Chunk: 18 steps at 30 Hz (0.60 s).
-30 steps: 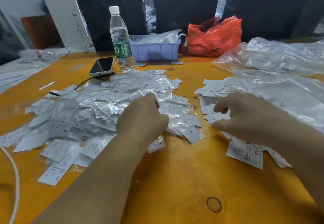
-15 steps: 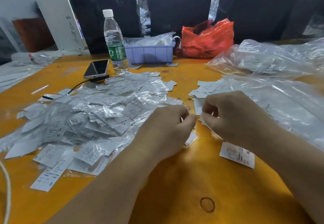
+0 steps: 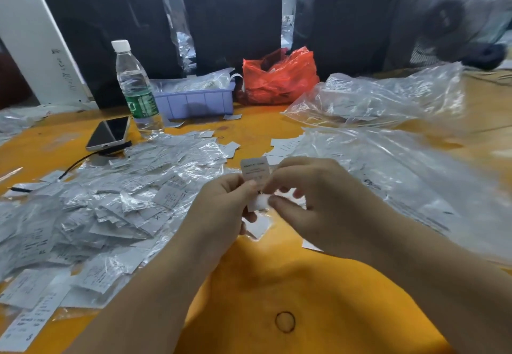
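A small white printed label (image 3: 255, 170) is held upright above the yellow table (image 3: 277, 284), between my two hands. My left hand (image 3: 221, 209) pinches its left edge with curled fingers. My right hand (image 3: 310, 198) pinches the label's lower right part between thumb and forefinger. A big heap of the same labels in clear sleeves (image 3: 105, 201) lies on the table to the left. More loose labels (image 3: 285, 145) lie just beyond my hands, partly under clear plastic.
A water bottle (image 3: 135, 87), a phone (image 3: 109, 133) with a black cable, a lilac bin (image 3: 195, 101) and a red bag (image 3: 279, 79) stand at the back. Large clear plastic bags (image 3: 388, 120) cover the right side. A fan (image 3: 454, 18) is at far right.
My left hand left the heap and moved right to meet my right hand. Both hands lifted off the table and now hold one label up between them.
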### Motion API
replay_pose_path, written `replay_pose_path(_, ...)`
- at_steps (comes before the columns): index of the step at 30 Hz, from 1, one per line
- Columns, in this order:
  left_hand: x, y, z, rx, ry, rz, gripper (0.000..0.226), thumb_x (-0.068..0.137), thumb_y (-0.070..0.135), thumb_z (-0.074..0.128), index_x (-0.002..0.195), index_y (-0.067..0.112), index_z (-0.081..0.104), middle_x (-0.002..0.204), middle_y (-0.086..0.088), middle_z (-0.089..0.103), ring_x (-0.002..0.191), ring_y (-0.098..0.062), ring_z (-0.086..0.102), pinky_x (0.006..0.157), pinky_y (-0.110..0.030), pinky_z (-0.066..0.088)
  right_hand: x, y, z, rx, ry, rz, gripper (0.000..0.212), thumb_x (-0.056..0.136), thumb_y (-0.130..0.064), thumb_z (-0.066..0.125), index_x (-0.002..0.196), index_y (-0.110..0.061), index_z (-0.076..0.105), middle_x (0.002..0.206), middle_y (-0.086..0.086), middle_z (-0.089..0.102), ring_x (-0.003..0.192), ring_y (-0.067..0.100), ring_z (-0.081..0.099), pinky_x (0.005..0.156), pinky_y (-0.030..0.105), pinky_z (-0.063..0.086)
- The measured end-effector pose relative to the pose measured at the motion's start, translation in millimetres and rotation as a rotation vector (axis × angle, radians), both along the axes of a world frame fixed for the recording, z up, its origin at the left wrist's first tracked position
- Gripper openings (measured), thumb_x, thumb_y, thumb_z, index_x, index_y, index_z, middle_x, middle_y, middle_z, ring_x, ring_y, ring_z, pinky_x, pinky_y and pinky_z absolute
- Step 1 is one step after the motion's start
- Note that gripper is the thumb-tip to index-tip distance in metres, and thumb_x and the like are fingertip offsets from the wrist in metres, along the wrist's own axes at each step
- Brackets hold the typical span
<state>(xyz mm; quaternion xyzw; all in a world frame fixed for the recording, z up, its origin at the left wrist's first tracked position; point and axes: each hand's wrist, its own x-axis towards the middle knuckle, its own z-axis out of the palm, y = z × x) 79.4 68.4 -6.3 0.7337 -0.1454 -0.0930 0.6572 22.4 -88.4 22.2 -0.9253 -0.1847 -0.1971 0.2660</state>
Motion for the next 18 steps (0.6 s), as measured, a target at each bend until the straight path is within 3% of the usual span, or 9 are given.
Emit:
replay_pose_path(3,-12,-10,4,-0.089,0.127,-0.088,0.015,0.092,0.007,0.059,0.097,0.012,0.073,0.064,0.001,0.060,0.053,-0.010,0.050,0.045,-0.022,0.039,-11,-19,2,-0.177,-0.045,-0.269,0.015,0.091,-0.010,0.052,0.085,-0.015,0.064,0.084,-0.003,0.057,0.077,0.021,0.054,0.063,0.040,0.048)
replay_pose_path(5,-24,-20,5,-0.131,0.179,-0.213,0.015,0.085,0.010,0.067,0.098,0.010,0.073,0.067,-0.001,0.060,0.052,-0.011,0.049,0.046,-0.022,0.039,-20,-34,5,-0.323,0.011,-0.485,0.019,0.088,-0.007,0.049,0.073,-0.019,0.050,0.075,-0.005,0.046,0.065,0.017,0.045,0.057,0.036,0.045)
replay_pose_path(7,-35,-31,1,-0.111,0.151,-0.346,0.023,0.079,0.019,0.066,0.100,0.014,0.075,0.073,-0.001,0.063,0.054,-0.011,0.051,0.049,-0.022,0.041,-28,-47,7,-0.406,0.094,-0.621,0.018,0.084,-0.003,0.049,0.078,-0.019,0.053,0.077,-0.003,0.050,0.067,0.017,0.048,0.061,0.037,0.050)
replay_pose_path(9,-41,-36,0,-0.069,0.110,-0.412,0.026,0.077,0.025,0.063,0.099,0.018,0.075,0.080,0.000,0.067,0.057,-0.010,0.052,0.052,-0.022,0.042,-34,-53,7,-0.451,0.168,-0.692,0.020,0.082,0.001,0.050,0.083,-0.017,0.058,0.081,0.002,0.056,0.070,0.023,0.054,0.063,0.037,0.053)
replay_pose_path(12,-37,-35,-4,0.004,0.110,-0.313,0.030,0.074,0.030,0.063,0.101,0.023,0.075,0.088,-0.001,0.071,0.059,-0.009,0.052,0.055,-0.022,0.043,-36,-59,0,-0.469,0.273,-0.721,0.033,0.084,0.004,0.051,0.064,-0.018,0.038,0.066,0.002,0.042,0.054,0.017,0.040,0.049,0.030,0.038)
replay_pose_path(14,-32,-33,-7,0.037,0.113,-0.233,0.026,0.079,0.028,0.066,0.104,0.026,0.075,0.094,-0.001,0.074,0.063,-0.010,0.053,0.056,-0.022,0.043,-36,-61,-6,-0.464,0.332,-0.722,0.037,0.085,0.005,0.048,0.063,-0.018,0.031,0.065,0.002,0.037,0.053,0.015,0.035,0.044,0.028,0.028)
replay_pose_path(18,-32,-34,-9,0.040,0.102,-0.218,0.027,0.075,0.031,0.063,0.099,0.031,0.076,0.096,0.000,0.074,0.062,-0.008,0.053,0.056,-0.022,0.044,-35,-62,-12,-0.560,0.408,-0.768,0.028,0.087,-0.001,0.049,0.074,-0.017,0.032,0.070,-0.001,0.035,0.067,0.020,0.041,0.051,0.032,0.035)
